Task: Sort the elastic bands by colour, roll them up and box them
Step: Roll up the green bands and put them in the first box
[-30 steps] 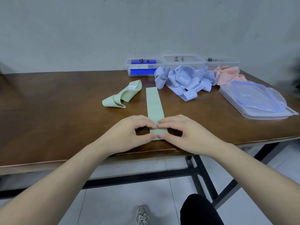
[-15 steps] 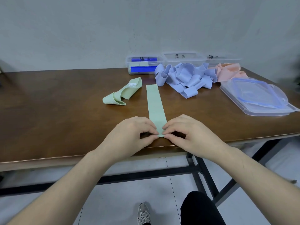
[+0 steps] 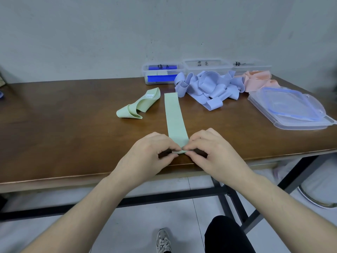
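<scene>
Left hand [image 3: 149, 154] and right hand [image 3: 215, 152] now pinch the flat pale-green elastic band [image 3: 175, 117], its near end newly curled between them: rolling has begun on the brown wooden bench [image 3: 73, 125].

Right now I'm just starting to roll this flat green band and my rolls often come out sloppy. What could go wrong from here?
Both the left hand and the right hand pinch only the near end of the flat green band, close to the table edge. The small starting curl could spring open or slip off the edge. The free length lies slightly slanted, so the roll may wind skewed.
</scene>
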`<state>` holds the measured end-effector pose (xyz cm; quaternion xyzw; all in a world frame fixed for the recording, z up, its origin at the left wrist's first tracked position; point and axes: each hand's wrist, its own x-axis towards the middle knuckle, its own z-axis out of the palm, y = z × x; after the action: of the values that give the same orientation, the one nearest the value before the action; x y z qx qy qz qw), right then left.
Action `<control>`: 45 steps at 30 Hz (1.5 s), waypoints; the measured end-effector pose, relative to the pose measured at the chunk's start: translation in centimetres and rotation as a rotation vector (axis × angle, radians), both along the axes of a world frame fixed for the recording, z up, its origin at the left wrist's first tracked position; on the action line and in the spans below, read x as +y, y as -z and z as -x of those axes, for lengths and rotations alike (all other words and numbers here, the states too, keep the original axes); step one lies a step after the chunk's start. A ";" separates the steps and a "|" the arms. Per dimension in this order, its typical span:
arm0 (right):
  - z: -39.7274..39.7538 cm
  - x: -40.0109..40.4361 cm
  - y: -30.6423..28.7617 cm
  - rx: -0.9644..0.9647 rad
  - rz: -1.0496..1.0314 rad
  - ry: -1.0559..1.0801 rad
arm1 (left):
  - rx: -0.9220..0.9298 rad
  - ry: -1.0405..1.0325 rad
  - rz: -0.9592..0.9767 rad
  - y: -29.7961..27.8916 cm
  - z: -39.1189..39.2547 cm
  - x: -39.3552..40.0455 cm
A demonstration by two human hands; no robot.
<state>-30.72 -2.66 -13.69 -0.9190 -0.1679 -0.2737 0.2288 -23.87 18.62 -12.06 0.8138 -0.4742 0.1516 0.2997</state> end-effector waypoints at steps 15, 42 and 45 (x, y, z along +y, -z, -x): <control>0.8 0.2 -0.6 0.152 -0.092 -0.049 | 0.177 -0.017 -0.040 -0.3 0.1 0.1; -0.6 0.2 -2.0 0.299 -0.061 0.032 | 0.259 -0.113 -0.113 -1.2 -0.4 -0.8; -0.9 0.4 -2.1 0.334 -0.073 0.061 | 0.226 -0.146 -0.077 -1.2 -0.3 -0.9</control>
<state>-29.81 -2.31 -11.57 -0.9475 -0.0894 -0.1301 0.2782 -23.56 17.74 -10.88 0.8690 -0.3822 0.0621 0.3081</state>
